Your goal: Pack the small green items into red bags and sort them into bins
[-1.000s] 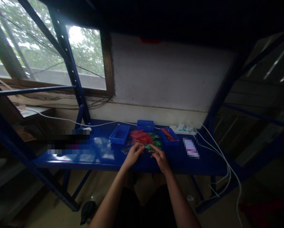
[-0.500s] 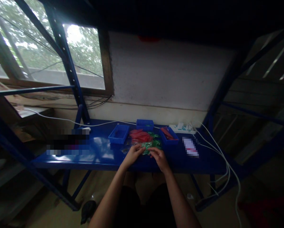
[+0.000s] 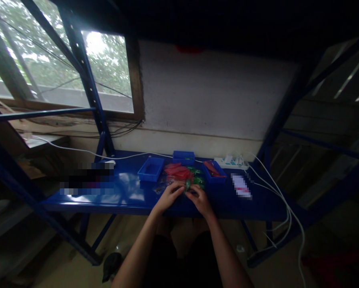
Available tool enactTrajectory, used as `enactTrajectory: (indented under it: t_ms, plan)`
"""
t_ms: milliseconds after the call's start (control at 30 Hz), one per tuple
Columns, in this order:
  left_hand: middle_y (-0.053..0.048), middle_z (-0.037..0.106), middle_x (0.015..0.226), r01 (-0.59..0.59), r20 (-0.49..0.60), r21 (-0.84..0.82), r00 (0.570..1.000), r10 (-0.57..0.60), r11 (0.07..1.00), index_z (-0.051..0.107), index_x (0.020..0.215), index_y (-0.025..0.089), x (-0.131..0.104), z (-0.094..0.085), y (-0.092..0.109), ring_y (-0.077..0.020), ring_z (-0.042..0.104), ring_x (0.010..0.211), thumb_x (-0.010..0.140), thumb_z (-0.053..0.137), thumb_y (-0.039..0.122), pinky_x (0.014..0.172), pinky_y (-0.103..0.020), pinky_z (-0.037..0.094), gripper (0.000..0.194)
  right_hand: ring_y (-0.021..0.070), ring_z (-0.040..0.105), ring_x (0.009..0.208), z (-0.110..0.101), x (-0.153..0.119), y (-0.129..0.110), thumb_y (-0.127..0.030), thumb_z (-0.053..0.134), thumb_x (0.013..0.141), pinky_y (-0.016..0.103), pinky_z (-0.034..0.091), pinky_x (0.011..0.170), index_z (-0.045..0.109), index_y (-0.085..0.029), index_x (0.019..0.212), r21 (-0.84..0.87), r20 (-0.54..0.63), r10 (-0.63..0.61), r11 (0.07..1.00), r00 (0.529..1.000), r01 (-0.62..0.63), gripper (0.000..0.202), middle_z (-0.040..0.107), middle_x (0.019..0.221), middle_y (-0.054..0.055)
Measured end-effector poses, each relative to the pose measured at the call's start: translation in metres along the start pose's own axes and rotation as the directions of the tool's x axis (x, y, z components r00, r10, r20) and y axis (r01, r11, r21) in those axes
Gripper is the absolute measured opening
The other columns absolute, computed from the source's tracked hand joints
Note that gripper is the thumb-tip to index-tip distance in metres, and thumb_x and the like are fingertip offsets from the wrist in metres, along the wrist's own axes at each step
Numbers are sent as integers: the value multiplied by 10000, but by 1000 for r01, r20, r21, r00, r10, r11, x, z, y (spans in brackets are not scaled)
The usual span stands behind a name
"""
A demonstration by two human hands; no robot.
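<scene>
Close together near the table's front edge, my left hand [image 3: 170,197] and my right hand [image 3: 200,200] pinch a small green plastic packet [image 3: 187,185] between their fingertips. Its contents are too small to make out. Just beyond my fingers lies a pile of red plastic packets [image 3: 178,171]. Green packets [image 3: 198,182] sit to the right of that pile, partly behind my right hand. Some clear, dark-looking packets [image 3: 160,189] lie to the left of my left hand.
Around the pile stand a blue bin [image 3: 151,169] at left, a small blue bin [image 3: 183,157] at the back and a blue bin [image 3: 220,178] holding red packets at right. A power strip [image 3: 231,163] with white cables lies farther right, above a blurred pale item [image 3: 241,185]. Blue posts [image 3: 92,92] frame the table.
My hands have drawn closer together. The green packet, spread wider between them before, now looks narrower and bunched at my fingertips.
</scene>
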State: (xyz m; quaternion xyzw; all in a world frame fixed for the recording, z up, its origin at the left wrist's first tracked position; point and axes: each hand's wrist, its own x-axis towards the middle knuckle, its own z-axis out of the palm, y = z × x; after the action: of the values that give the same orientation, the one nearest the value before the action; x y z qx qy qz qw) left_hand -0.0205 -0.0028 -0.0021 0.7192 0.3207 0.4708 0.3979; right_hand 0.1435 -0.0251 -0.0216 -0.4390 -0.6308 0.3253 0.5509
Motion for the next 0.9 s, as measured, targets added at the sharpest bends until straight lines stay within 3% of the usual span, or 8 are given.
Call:
enactTrajectory:
  t_ms: [167, 300, 367, 500, 900]
  plan:
    - [-85, 686, 976, -24, -23, -4, 999, 24, 1000, 705, 854, 167, 0, 0, -6, -229, 603, 967, 782, 613, 367, 912, -336, 442, 231, 182, 590, 776, -1, -1, -5, -365, 617, 760, 280, 473, 695, 685, -195, 861, 30, 50, 33, 999, 998, -34, 209, 643, 858, 40]
    - [-73, 675, 948, 89, -105, -90, 990, -98, 992, 633, 1009, 150, 2, 1, -10, -187, 629, 801, 731, 663, 354, 756, -305, 495, 346, 162, 532, 635, -2, 0, 0, -337, 546, 779, 267, 424, 600, 630, -190, 703, -11, 14, 74, 997, 997, -74, 185, 592, 663, 8]
    - [-63, 675, 891, 127, -85, -111, 987, -136, 986, 620, 1012, 137, 2, 2, -10, -176, 623, 747, 719, 669, 355, 703, -289, 492, 368, 152, 502, 591, -1, 0, 2, -324, 522, 780, 263, 400, 572, 596, -193, 666, -17, 9, 80, 997, 997, -80, 188, 557, 612, -5]
    - [-46, 670, 780, 143, -5, -97, 990, -144, 985, 637, 847, 126, 2, 3, -7, -177, 604, 719, 729, 645, 356, 675, -275, 471, 258, 145, 490, 580, -1, 0, 2, -324, 522, 777, 253, 379, 552, 579, -194, 688, -14, 13, 81, 997, 997, -81, 167, 546, 604, -13]
    - [-7, 607, 682, 134, -27, -48, 990, -135, 990, 598, 774, 141, 0, 3, -6, -144, 535, 633, 747, 624, 393, 613, -246, 416, 255, 136, 510, 591, 1, 0, -2, -360, 568, 769, 237, 413, 544, 557, -208, 730, 84, 21, 115, 990, 993, -116, 157, 564, 641, -20]
